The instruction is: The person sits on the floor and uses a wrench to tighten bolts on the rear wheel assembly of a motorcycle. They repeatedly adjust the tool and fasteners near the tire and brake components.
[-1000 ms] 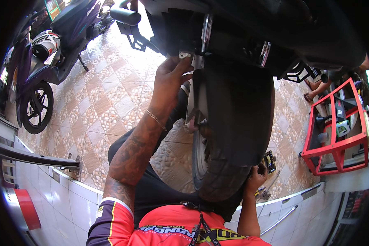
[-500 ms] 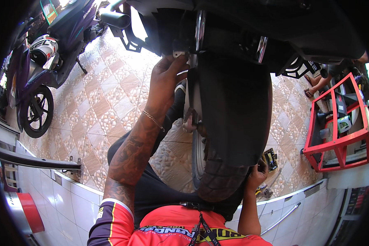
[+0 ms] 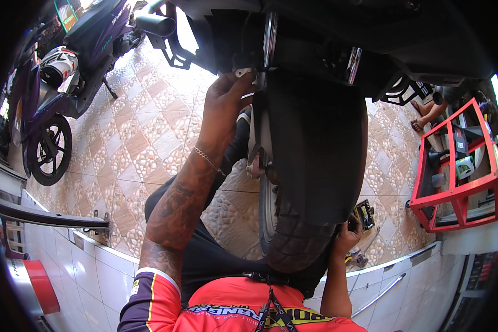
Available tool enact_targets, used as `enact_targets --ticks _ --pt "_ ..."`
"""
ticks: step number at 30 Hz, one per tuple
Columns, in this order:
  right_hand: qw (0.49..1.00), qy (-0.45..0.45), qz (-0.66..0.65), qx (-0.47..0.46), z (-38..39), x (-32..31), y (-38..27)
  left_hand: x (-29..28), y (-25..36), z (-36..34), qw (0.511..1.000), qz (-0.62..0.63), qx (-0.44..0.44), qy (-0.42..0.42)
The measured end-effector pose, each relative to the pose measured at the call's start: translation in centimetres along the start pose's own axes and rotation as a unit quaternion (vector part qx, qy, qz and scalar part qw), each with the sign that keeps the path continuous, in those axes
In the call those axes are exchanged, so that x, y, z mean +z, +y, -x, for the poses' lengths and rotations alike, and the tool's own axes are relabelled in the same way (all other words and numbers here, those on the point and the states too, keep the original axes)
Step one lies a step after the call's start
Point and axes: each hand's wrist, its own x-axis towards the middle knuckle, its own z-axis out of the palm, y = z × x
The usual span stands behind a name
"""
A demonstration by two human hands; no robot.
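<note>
A motorbike's front wheel stands between my legs, its tyre [image 3: 299,240] partly covered by a black mudguard [image 3: 321,149]. Up by the left chrome fork tube [image 3: 270,41], my left hand [image 3: 229,91] is closed, thumb and fingers pinching a small pale metal bracket [image 3: 241,72]. The bracket sits just under dark bodywork, and its far side is hidden. Low on the other side, my right hand [image 3: 348,235] has its fingers curled together beside the mudguard's lower right corner. What those fingers hold, if anything, cannot be made out.
To the left a purple scooter [image 3: 83,61] is parked with a white helmet [image 3: 59,63] on it. At the right stands a red-framed rack [image 3: 454,210]. A black-and-yellow tool case [image 3: 364,216] lies on the tiled floor [image 3: 133,149]. Another person's foot [image 3: 418,124] shows behind the rack.
The small bracket in my left hand has turned slightly, and the left wrist has shifted a little. My right hand stays in place.
</note>
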Motion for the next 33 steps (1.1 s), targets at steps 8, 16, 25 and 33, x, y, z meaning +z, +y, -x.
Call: enact_targets --ticks 8,16,25,33 --pt "1.0 -0.013 -0.01 0.003 -0.3 -0.3 1.2 0.2 0.0 -0.1 1.0 -0.014 0.011 -0.005" --pt "1.0 -0.019 -0.008 -0.003 -0.3 -0.2 1.1 0.0 0.0 -0.3 0.999 -0.034 0.017 -0.006" --pt "1.0 -0.015 -0.007 0.01 -0.3 -0.2 1.1 0.1 -0.2 -0.4 0.999 -0.048 0.021 -0.006" --pt "1.0 -0.014 -0.01 0.005 -0.4 -0.3 1.3 0.3 -0.4 -0.5 0.997 -0.059 0.044 0.003"
